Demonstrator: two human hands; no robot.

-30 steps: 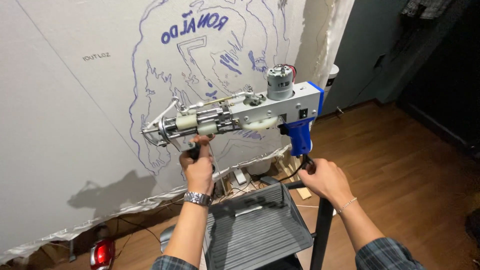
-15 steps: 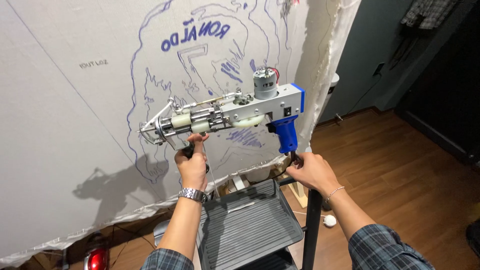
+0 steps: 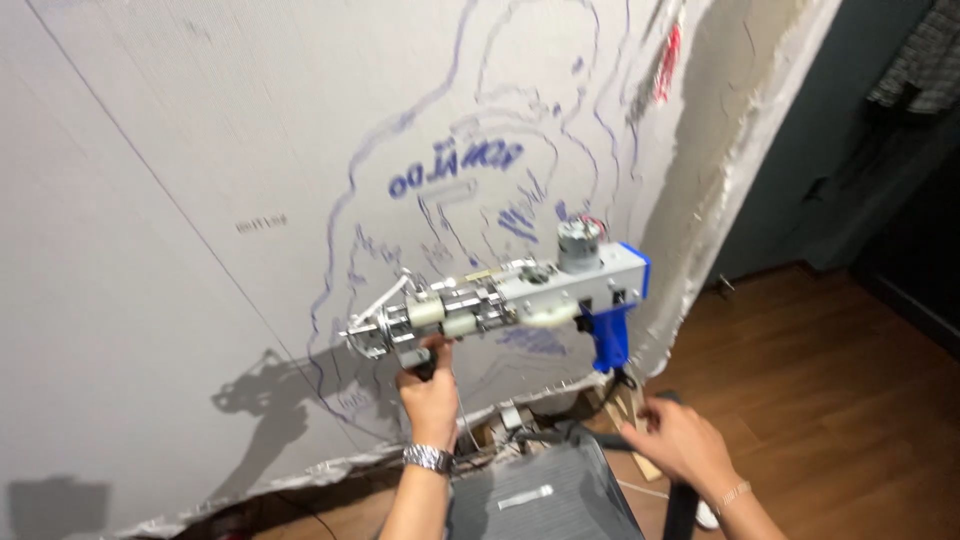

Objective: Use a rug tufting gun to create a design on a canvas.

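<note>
A grey tufting gun (image 3: 520,295) with a blue rear handle (image 3: 608,340) and a round motor on top is held level in front of a white cloth (image 3: 200,150). The cloth carries a blue outline drawing (image 3: 460,170). My left hand (image 3: 428,385) grips the gun's lower front handle from below and has a metal watch (image 3: 428,458) on the wrist. My right hand (image 3: 680,440) is lower and to the right, off the blue handle. It is closed over the top of a black ladder rail (image 3: 680,510).
A grey ribbed ladder step (image 3: 540,495) lies right below my hands. The cloth's ragged edge (image 3: 720,200) runs down on the right, with wood scraps and cables at its foot. Brown wooden floor (image 3: 850,400) and a dark wall (image 3: 850,150) are to the right.
The view has risen and moved closer to the cloth. The gun has shifted a little right with my left hand still on it. My right hand has dropped away from the blue handle.
</note>
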